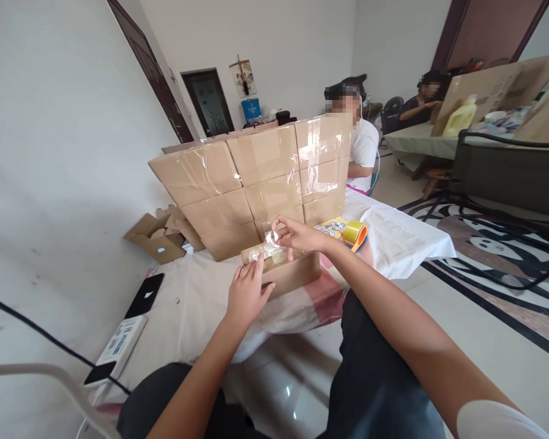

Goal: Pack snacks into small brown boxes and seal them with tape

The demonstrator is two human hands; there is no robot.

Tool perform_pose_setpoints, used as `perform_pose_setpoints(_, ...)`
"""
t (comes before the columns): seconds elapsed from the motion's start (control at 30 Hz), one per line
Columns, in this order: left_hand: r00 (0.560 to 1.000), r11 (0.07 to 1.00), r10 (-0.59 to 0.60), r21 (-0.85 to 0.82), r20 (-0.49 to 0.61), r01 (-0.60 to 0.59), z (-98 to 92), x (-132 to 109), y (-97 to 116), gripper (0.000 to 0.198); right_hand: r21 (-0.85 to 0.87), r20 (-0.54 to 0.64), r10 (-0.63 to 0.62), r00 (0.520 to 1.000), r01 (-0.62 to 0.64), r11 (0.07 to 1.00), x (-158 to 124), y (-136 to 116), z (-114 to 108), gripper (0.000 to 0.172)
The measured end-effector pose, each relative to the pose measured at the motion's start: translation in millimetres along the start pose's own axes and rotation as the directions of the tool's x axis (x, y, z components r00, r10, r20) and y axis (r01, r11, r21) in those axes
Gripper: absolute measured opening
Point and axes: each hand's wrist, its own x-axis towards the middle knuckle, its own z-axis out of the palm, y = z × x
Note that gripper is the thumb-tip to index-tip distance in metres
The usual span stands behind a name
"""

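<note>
A small cardboard box (297,275) lies on the cloth-covered table in front of me. Shiny clear tape (271,245) stretches over its top near the left end. My right hand (297,235) is above the box, thumb and finger pinched on the tape's raised part. My left hand (247,289) rests at the box's left end, fingertips at the tape and thumb apart, against the near side. A tape dispenser (354,234) with a yellow roll and orange frame sits to the right of the box.
A wall of taped cardboard boxes (265,177) rises directly behind. An opened carton (158,238) stands at the left, with a black phone (145,296) and a white power strip (121,344) nearer. Across the table sits a person in a white shirt (365,149).
</note>
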Motion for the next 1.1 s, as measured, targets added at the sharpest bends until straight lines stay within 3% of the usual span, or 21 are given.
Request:
perform_pose_setpoints(0.2,1.000,1.000,-0.005,-0.022,0.012,0.005,-1.5,-1,-1,0.079,-0.090,0.010,0.142,0.990,-0.141,0.986,11,-2,0,0.042)
perform_pose_setpoints(0.33,1.000,1.000,-0.008,-0.028,0.008,0.008,-3.4,-1,-1,0.082,-0.078,0.094,0.131,0.987,-0.124,0.989,17,-5,-1,0.044)
perform_pose_setpoints(0.5,1.000,0.999,-0.007,-0.042,0.007,0.008,-3.2,-1,-1,0.086,-0.089,0.056,0.115,0.992,-0.110,0.990,21,-9,1,0.043)
perform_pose_setpoints(0.67,1.000,0.999,-0.006,-0.047,0.002,0.006,-3.1,-1,-2,0.088,-0.113,0.108,0.157,0.982,-0.145,0.983,22,-7,3,0.054)
perform_pose_setpoints(0.9,1.000,0.997,-0.002,-0.079,-0.009,0.001,-2.1,-1,-3,0.093,-0.149,0.029,0.211,0.977,-0.204,0.967,25,0,4,0.057)
perform_pose_setpoints(1.1,1.000,0.999,0.002,-0.054,-0.005,-0.002,-2.1,-2,-3,0.089,-0.088,-0.021,0.207,0.978,-0.208,0.974,22,5,2,0.077)
